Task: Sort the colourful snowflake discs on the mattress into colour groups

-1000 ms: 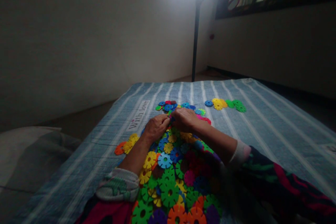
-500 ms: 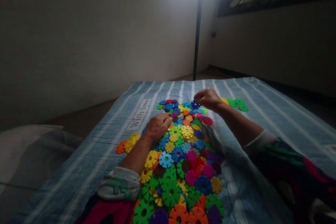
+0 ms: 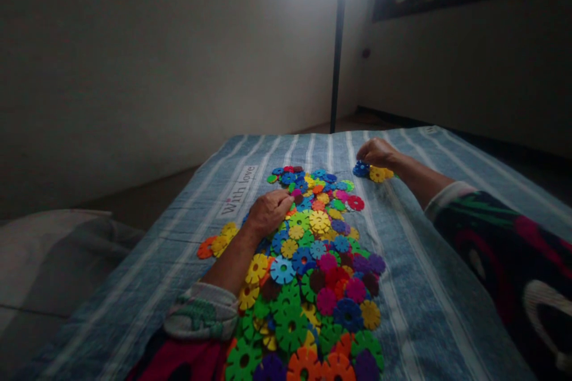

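My right hand (image 3: 376, 152) is at the far right side of the cloth, fingers pinched on a blue notched plastic disc (image 3: 361, 168). Right beside that disc, yellow discs (image 3: 379, 174) lie partly under my wrist. My left hand (image 3: 270, 213) rests at the left edge of a long pile of colourful flower-shaped discs (image 3: 291, 326), with its fingers closed. A magenta disc (image 3: 296, 193) and a brown one touch or nearly touch its fingertips; whether they are gripped I cannot make out.
Orange and yellow discs (image 3: 220, 244) form a small group left of my left forearm. A striped blue cloth (image 3: 429, 286) covers the surface. Beyond its far edge stands a dark pole (image 3: 336, 71) under a bright light. Pale fabric (image 3: 53, 262) lies at the left.
My right hand has moved right from the pile's far end to the yellow discs, carrying the blue disc. The green discs there are now hidden behind my arm. My left hand has barely moved.
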`<action>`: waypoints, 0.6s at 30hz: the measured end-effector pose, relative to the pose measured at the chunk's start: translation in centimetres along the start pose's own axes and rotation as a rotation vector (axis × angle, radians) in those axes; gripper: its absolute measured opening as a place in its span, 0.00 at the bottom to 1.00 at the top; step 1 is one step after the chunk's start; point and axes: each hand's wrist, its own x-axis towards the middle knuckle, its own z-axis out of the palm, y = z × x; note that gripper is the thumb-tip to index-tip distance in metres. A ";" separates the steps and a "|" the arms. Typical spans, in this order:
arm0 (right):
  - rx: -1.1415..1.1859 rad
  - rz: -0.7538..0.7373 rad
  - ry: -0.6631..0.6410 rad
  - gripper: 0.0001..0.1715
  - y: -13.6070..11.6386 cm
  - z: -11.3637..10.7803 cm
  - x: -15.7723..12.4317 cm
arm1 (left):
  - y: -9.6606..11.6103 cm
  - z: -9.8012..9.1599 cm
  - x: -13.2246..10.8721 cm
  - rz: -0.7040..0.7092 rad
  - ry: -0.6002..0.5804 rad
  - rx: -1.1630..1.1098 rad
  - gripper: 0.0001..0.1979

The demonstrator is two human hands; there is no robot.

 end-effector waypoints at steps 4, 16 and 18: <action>-0.078 -0.020 -0.006 0.19 0.4 0.2 0.4 | 0.0 0.0 0.0 0.001 0.001 0.000 0.18; -0.181 -0.156 -0.277 0.29 -0.7 0.2 -0.6 | 0.2 -0.1 0.0 0.002 -0.012 0.004 0.17; -0.219 -0.130 -0.325 0.30 -0.8 0.1 -0.6 | 0.2 -0.1 0.0 0.004 -0.010 0.005 0.17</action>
